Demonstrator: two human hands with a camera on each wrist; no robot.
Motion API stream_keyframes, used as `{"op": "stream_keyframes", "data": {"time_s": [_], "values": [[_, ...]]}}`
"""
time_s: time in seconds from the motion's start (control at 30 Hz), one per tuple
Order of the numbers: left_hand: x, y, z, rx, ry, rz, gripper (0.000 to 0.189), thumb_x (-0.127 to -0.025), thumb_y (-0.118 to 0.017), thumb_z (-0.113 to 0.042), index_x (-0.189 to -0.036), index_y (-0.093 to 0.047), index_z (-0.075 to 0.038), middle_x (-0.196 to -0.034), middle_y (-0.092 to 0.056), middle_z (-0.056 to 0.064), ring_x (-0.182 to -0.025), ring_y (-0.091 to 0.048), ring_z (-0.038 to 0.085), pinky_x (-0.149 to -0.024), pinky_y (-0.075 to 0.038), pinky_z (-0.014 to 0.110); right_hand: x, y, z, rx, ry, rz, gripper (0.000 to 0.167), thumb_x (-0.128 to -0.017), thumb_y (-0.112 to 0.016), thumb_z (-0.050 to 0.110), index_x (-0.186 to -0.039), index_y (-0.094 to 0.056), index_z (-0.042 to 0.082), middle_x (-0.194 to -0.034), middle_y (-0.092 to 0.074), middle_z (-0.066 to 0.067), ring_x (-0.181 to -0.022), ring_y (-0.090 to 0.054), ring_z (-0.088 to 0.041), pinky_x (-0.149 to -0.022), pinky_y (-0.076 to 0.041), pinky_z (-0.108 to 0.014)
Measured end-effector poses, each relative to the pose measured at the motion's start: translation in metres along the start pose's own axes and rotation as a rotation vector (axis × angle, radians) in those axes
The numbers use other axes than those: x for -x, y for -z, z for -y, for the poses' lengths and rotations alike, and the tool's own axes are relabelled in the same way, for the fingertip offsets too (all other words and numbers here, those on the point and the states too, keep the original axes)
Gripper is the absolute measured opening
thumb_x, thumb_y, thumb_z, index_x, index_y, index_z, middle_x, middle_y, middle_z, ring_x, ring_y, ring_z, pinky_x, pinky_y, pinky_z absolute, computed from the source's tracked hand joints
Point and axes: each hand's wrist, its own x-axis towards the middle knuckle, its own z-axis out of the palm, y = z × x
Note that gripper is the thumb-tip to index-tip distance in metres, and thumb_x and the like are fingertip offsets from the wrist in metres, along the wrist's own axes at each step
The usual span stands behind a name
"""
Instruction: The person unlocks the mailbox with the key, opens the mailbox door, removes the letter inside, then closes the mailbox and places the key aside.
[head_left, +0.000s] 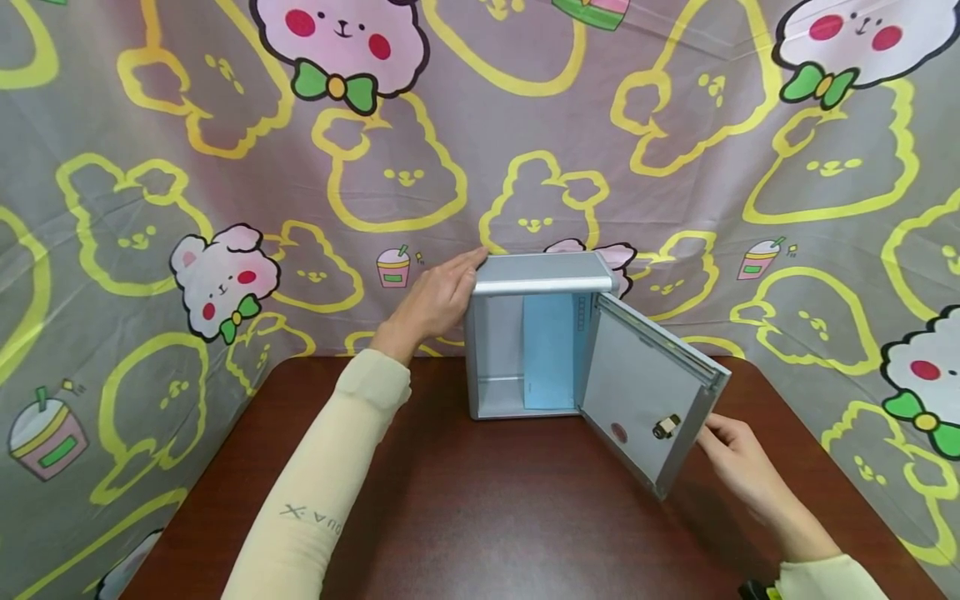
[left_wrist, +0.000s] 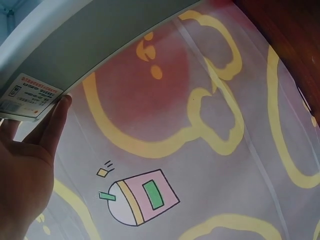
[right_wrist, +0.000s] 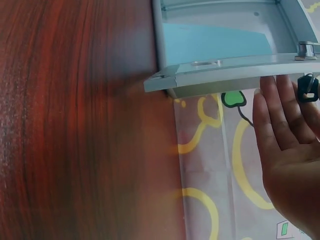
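At the far side of the brown table (head_left: pixel 525 508), a grey metal box (head_left: pixel 543 271) stands upright with its door (head_left: pixel 637 383) swung open toward the person, hinged on the right. The left hand (head_left: pixel 435 300) rests at the box's upper left corner, its fingers fairly straight over the edge. The right hand (head_left: pixel 738 462) is at the free edge of the door, on its outer side.

The head view alone looks straight into the box, where a light-blue panel (head_left: pixel 547 350) fills the right part and bare grey wall shows on the left. It also shows the inside of the door, with a small latch (head_left: pixel 666 427) and a reddish oval mark (head_left: pixel 618 432) near the lower edge.

Only the left wrist view shows a printed label (left_wrist: pixel 30 97) on the box, with fingertips just beside it; its text is too blurred to read. Only the right wrist view shows a black key (right_wrist: pixel 308 87) hanging by the outer face of the door, just beside the right fingers. Those fingers are extended and touch the door from behind; whether they touch the key, I cannot tell. A patterned cloth (head_left: pixel 525 108) hangs behind the table.
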Motion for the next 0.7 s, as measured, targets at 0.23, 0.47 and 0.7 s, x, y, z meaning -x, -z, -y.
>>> {"op": "stream_keyframes", "data": {"time_s": [0.23, 0.47, 0.7], "values": [[0.002, 0.001, -0.001, 0.055, 0.045, 0.009, 0.058, -0.112, -0.02, -0.039, -0.157, -0.044, -0.013, -0.165, -0.036, -0.003, -0.151, -0.032, 0.017, -0.124, -0.026, 0.035, -0.001, -0.001, -0.001, -0.009, -0.012, -0.024, 0.03, -0.108, -0.051, 0.017, -0.114, -0.073, -0.003, -0.101, -0.074, 0.012, -0.096, -0.065, 0.002, -0.08, -0.051, -0.015], [0.01, 0.004, -0.003, 0.143, 0.049, -0.061, 0.058, -0.112, -0.021, -0.041, -0.151, -0.051, -0.01, -0.16, -0.043, 0.004, -0.147, -0.038, 0.02, -0.122, -0.029, 0.037, -0.002, 0.0, -0.002, -0.01, -0.029, -0.041, 0.029, -0.108, -0.053, 0.017, -0.112, -0.073, -0.004, -0.097, -0.074, 0.01, -0.092, -0.064, 0.0, -0.077, -0.051, -0.017], [0.025, 0.01, -0.007, 0.131, -0.047, -0.193, 0.047, -0.112, -0.034, -0.03, -0.138, -0.062, -0.003, -0.143, -0.057, 0.009, -0.133, -0.052, 0.023, -0.115, -0.04, 0.039, -0.003, 0.001, -0.004, -0.004, -0.036, -0.037, 0.03, -0.108, -0.053, 0.018, -0.116, -0.072, -0.004, -0.101, -0.073, 0.013, -0.094, -0.063, 0.001, -0.077, -0.05, -0.016]]}}
